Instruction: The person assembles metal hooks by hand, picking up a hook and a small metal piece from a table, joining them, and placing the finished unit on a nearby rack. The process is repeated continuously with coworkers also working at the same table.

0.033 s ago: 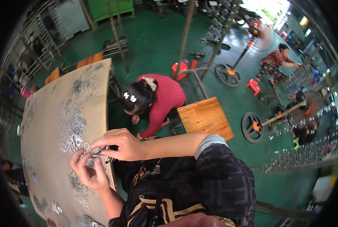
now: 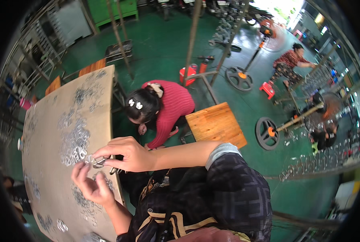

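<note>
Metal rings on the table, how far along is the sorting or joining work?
Hard to call any of it done: no finished pile is visibly set apart. In hand: the right hand and left hand pinch a small metal piece between their fingertips above the table. Left: heaps of loose metal rings lie scattered across the tabletop.

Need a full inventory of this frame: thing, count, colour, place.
table: one, tan, left
metal rings: many, silver, in heaps on table
small metal part: one, silver, between both hands
person crouching: one, red top, centre
wooden stool: one, light wood, right of centre
floor fans: two, black with orange hubs, right
person standing: one, patterned top, upper right
left hand: below part
right hand: pinching part
</note>
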{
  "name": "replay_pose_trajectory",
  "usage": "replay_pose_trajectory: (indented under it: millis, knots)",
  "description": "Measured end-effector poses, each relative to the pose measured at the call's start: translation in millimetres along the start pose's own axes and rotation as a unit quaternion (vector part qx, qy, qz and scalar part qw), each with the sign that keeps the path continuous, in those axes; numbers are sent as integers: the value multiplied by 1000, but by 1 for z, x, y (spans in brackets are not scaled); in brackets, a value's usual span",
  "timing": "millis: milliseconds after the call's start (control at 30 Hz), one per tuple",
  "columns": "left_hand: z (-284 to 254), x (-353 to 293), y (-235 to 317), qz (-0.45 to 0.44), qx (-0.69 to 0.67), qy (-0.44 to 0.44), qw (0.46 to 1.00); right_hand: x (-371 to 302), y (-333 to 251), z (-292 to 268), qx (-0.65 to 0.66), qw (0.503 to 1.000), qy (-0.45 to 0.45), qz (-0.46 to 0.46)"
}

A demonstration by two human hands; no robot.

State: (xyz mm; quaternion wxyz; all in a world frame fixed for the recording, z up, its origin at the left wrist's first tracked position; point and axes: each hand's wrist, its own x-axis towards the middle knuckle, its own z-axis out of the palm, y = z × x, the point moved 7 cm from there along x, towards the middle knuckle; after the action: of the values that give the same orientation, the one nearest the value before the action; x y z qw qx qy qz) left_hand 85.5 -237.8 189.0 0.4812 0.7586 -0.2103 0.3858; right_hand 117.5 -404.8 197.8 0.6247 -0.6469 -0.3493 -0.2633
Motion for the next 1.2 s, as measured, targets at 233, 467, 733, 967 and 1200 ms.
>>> replay_pose_trajectory:
  millis: [233, 467, 733, 967, 1200]
  knots:
    - [6, -53, -118, -163, 83, 4, 983, 38, -49, -48, -76, 992, 93, -50]
    - [36, -111, -166, -156, 137, -93, 974, 78, -116, -122, -221, 941, 223, -123]
    - [46, -115, -174, -150, 139, -105, 973, 82, -185, -217, -309, 880, 316, -172]
    - [43, -116, -173, -162, 143, -101, 971, 56, -264, -292, -388, 822, 399, -123]
    - [41, -121, -185, -146, 161, -105, 971, 34, -366, -338, -546, 674, 436, -237]
